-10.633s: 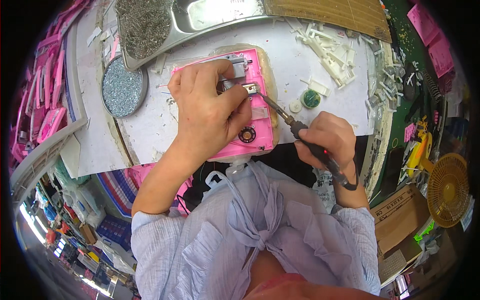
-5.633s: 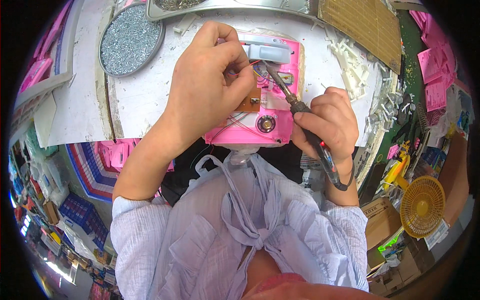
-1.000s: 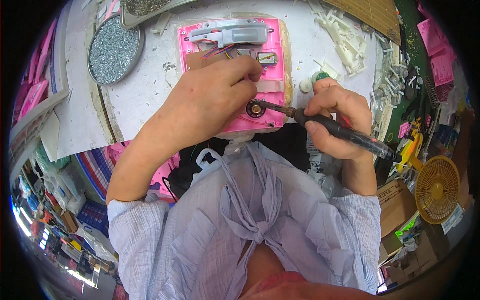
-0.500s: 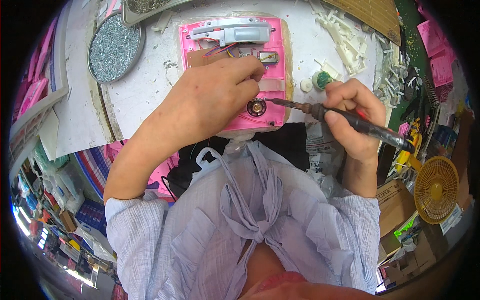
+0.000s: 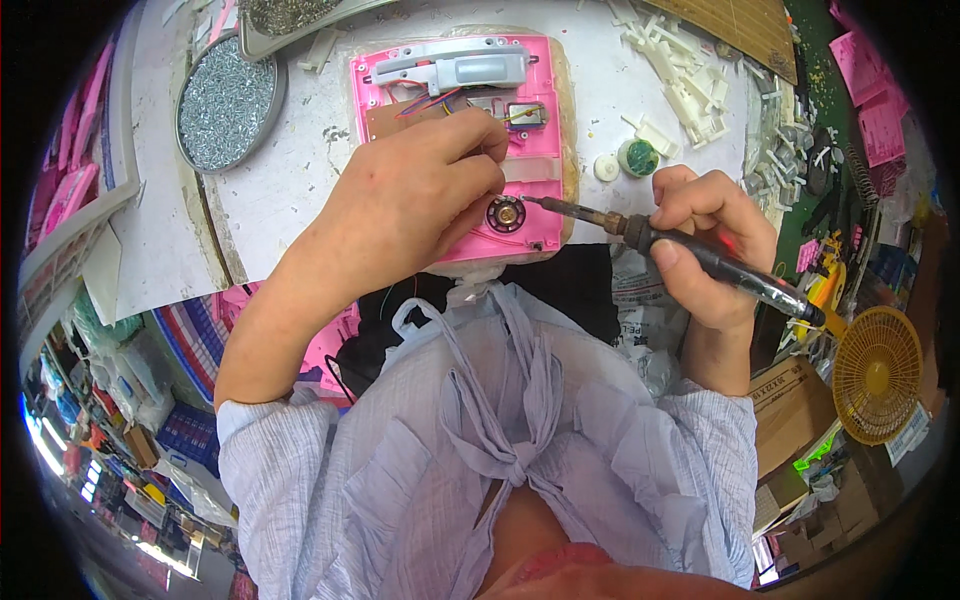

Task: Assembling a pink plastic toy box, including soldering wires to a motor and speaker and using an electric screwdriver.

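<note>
A pink plastic housing [image 5: 540, 175] lies open side up on the table, with a round speaker [image 5: 506, 213] in its near part. My right hand [image 5: 718, 240] is closed round the black handle of a soldering iron [image 5: 590, 215]. The iron's tip points left, at the upper right rim of the speaker; contact cannot be made out. Across the housing's left side lies my left hand [image 5: 420, 190], fingers curled and closed just above the speaker; what they hold is hidden. Further up the housing are thin coloured wires [image 5: 430, 103], a small metal part [image 5: 525, 116] and a grey plastic piece [image 5: 465, 72].
A round tray of small screws [image 5: 228, 105] stands at the far left, and a metal tray [image 5: 285, 18] is behind it. Right of the housing are a green-filled small jar [image 5: 638, 157], a white cap [image 5: 606, 167] and several white plastic parts [image 5: 690, 90]. A yellow fan [image 5: 877, 375] stands at right.
The pink housing and my left hand have shifted slightly left. The iron has moved a little left too, its tip staying by the speaker's rim.
</note>
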Motion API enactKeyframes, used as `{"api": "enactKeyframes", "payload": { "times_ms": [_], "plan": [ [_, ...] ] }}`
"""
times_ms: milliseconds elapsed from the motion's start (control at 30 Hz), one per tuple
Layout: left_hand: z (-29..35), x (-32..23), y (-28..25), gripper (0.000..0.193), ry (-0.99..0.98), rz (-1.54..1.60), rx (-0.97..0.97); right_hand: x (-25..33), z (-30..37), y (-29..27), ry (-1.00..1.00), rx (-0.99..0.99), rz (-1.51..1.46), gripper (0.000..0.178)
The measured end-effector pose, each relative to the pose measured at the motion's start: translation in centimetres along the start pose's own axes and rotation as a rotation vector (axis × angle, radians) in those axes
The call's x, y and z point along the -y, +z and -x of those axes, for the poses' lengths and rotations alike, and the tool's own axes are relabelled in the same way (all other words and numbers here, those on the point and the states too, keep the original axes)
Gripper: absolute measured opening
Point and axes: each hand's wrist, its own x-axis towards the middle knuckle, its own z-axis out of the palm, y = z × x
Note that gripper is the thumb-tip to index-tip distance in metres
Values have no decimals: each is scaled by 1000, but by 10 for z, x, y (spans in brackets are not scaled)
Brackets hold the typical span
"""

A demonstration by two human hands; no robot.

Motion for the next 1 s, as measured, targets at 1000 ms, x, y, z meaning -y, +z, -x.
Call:
{"api": "enactKeyframes", "payload": {
  "times_ms": [1000],
  "plan": [
    [-5,3,-3,22,66,1,35,5,-17,12,319,1,-31,13]
  ]
}}
